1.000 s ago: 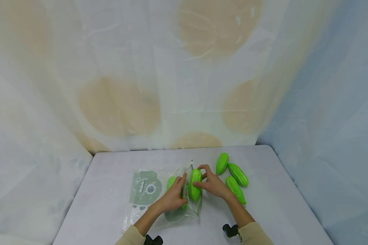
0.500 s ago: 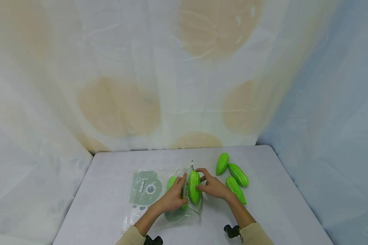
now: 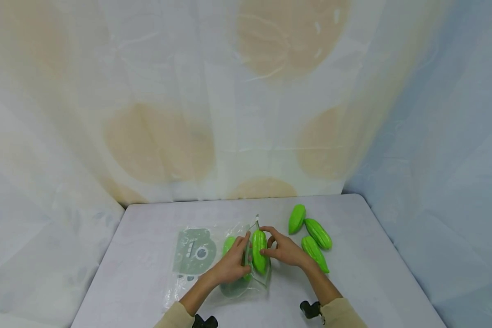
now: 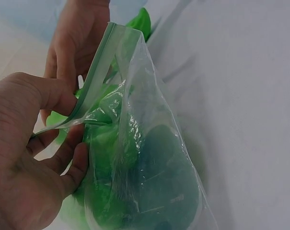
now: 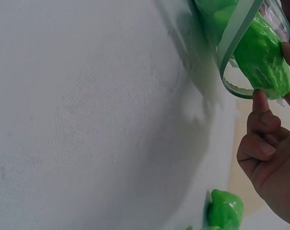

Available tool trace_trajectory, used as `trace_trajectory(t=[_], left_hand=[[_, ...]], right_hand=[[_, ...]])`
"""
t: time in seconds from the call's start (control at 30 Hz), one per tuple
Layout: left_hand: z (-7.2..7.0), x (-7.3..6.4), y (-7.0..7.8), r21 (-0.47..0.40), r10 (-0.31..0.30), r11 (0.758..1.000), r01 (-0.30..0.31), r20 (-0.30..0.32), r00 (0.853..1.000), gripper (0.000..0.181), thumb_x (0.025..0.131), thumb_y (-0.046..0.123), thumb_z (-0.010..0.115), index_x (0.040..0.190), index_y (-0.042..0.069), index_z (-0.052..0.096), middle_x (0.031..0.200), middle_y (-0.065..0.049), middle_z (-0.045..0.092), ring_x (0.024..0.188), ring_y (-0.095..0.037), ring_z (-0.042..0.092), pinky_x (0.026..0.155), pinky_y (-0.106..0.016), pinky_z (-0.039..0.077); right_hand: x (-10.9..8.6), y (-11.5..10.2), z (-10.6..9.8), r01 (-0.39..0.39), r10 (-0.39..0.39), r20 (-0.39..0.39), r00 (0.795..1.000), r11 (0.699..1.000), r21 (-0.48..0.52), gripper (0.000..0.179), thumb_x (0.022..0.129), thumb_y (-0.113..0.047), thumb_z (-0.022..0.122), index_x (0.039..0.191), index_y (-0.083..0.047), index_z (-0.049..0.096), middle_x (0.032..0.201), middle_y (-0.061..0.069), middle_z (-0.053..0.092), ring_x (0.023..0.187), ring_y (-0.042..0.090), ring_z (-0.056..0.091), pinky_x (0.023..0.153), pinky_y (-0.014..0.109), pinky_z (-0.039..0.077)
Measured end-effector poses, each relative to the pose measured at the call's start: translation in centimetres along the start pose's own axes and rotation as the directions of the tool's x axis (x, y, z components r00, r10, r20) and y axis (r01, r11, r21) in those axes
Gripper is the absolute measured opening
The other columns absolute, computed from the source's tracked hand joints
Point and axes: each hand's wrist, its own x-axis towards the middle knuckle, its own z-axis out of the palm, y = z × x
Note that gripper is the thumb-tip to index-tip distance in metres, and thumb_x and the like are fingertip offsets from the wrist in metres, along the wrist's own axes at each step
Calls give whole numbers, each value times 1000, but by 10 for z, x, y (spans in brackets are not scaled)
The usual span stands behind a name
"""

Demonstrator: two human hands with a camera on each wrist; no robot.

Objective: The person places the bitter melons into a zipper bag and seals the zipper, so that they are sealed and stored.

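Note:
My left hand (image 3: 231, 263) pinches the green-edged mouth of a clear zip bag (image 4: 156, 187), thumb on one side of the rim and fingers on the other. At the bag's opening, a bright green ribbed bitter melon (image 3: 259, 251) stands lengthwise, held by the thumb and fingertips of my right hand (image 3: 286, 249). In the right wrist view, this bitter melon (image 5: 262, 57) lies partly within the bag's green rim (image 5: 231, 48). More green shows inside the bag, mostly hidden in the head view by my left hand.
Three more bitter melons lie to the right: one at the back (image 3: 297, 219), one in the middle (image 3: 318, 234) and one nearer (image 3: 315, 254). The white table (image 3: 147, 246) meets a patterned curtain (image 3: 180, 136) behind. A green bear print (image 3: 194, 251) covers the bag's left part.
The bitter melon has shifted slightly left and toward me, further into the bag's mouth, with my right hand following. My left hand has stayed in place on the bag.

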Motion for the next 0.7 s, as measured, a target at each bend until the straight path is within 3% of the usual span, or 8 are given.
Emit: trace_trajectory(t=[0.27, 0.7], left_hand=[[0, -1, 3, -27, -1, 1000, 2, 8, 1000, 98, 80, 2, 67, 160, -1, 10, 130, -4, 42, 89, -8, 49, 71, -21, 49], [2, 0, 2, -86, 3, 996, -2, 13, 1000, 99, 80, 1, 67, 160, 0, 9, 128, -3, 41, 92, -9, 53, 74, -22, 50]], right_hand=[[-2, -4, 0, 2, -2, -4, 1000, 1000, -6, 69, 93, -40, 70, 152, -25, 38, 91, -1, 61, 65, 11, 54, 59, 29, 47], [-2, -8, -1, -34, 34, -12, 999, 999, 14, 67, 92, -35, 73, 146, -15, 38, 92, 2, 65, 73, 16, 58, 61, 33, 47]])
